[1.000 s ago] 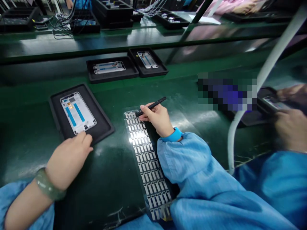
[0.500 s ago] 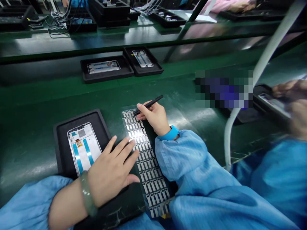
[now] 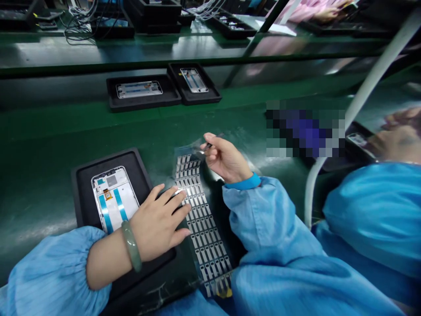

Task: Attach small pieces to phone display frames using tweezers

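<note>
A clear sheet with rows of small silver-grey stickers [image 3: 204,228] lies on the green bench, its far end lifted and bent. My left hand [image 3: 161,219] rests with fingers spread, fingertips on the sheet's left edge. My right hand [image 3: 225,158] is closed in a pinch above the sheet's far right corner. In it is a slim black pen-like tool [image 3: 208,146], mostly hidden by the fingers, with a small shiny piece near its tip. Left of the sheet, a white phone frame [image 3: 113,193] with blue strips lies in a black tray [image 3: 80,193], partly behind my left hand.
Farther back stand two black trays [image 3: 176,97], each with a phone frame. A pale curved tube [image 3: 311,193] rises on the right. Beyond it a co-worker's blurred hand [image 3: 397,138] is over another tray. Cables [image 3: 79,26] and dark bins sit on the raised shelf.
My right hand has moved right and turned, the tool now mostly hidden in it. The sheet's far end has lifted and bent. My left hand stays at the sheet.
</note>
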Demonstrator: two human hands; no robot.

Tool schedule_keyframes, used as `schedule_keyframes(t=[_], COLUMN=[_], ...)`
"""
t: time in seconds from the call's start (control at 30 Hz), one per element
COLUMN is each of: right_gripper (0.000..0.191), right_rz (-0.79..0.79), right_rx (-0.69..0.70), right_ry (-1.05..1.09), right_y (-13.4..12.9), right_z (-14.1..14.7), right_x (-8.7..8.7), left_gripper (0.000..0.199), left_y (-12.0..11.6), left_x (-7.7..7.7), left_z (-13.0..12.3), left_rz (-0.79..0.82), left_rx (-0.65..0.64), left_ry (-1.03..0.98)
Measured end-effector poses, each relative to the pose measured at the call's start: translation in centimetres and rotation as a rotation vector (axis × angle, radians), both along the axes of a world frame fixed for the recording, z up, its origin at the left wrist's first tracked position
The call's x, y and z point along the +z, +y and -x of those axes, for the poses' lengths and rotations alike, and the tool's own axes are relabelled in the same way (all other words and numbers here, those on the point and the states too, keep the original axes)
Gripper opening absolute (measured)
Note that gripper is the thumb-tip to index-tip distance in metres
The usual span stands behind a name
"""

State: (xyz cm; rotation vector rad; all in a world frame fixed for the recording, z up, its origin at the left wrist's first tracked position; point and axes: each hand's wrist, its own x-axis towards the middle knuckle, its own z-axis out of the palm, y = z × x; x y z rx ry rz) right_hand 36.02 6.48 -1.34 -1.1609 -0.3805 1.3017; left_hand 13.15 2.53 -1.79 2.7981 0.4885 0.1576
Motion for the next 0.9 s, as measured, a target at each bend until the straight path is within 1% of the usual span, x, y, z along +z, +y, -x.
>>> schedule_keyframes(t=[0.1,0.17,0.23,0.33,0.4,0.43,0.5,0.57,0.63,0.7,0.77,0.83,0.9], right_gripper=[0.015,0.018,0.021,0.024,0.026,0.026,0.027,0.026,0.026,0.025,0.023,0.021,0.020], right_rz=[-0.007,-0.044,-0.083,-0.107,-0.104,-0.102,-0.107,-0.122,-0.150,-0.189,-0.231,-0.274,-0.313], right_rx=[-0.006,0.004,0.032,0.094,0.136,0.153,0.180,0.196,0.198,0.189,0.187,0.201,0.221], right_ry=[0.102,0.111,0.089,0.040,0.014,0.002,-0.020,-0.043,-0.062,-0.075,-0.084,-0.093,-0.099], right_y=[-0.3,-0.5,-0.5,-0.5,-0.4,-0.4,-0.3,-0.3,-0.4,-0.6,-0.8,-1.1,-1.5], right_z=[-0.1,0.1,0.5,1.1,1.4,1.5,1.6,1.7,1.9,2.4,3.2,4.4,5.6], right_x=[0.8,0.8,0.5,-0.3,-0.7,-0.9,-1.1,-1.3,-1.3,-1.1,-0.7,-0.2,0.5], left_gripper=[0.036,0.030,0.025,0.019,0.020,0.021,0.024,0.028,0.027,0.026,0.031,0.036,0.036], left_y=[0.3,0.8,1.6,3.0,3.9,4.3,5.1,5.8,6.4,6.7,6.8,6.5,6.0], left_x=[0.1,0.4,0.9,1.6,1.8,1.8,1.7,1.8,2.0,2.5,2.9,3.3,3.7], left_z=[0.0,0.1,0.2,0.7,1.1,1.4,1.9,2.3,2.7,3.0,3.2,3.2,3.2], left_rz=[0.065,0.190,0.394,0.772,0.963,1.022,1.073,1.058,0.979,0.883,0.855,0.905,0.965], left_rx=[-0.002,0.053,0.210,0.505,0.628,0.666,0.717,0.767,0.831,0.874,0.865,0.820,0.766], left_ry=[-0.038,-0.131,-0.283,-0.485,-0.573,-0.615,-0.689,-0.736,-0.728,-0.679,-0.644,-0.644,-0.612])
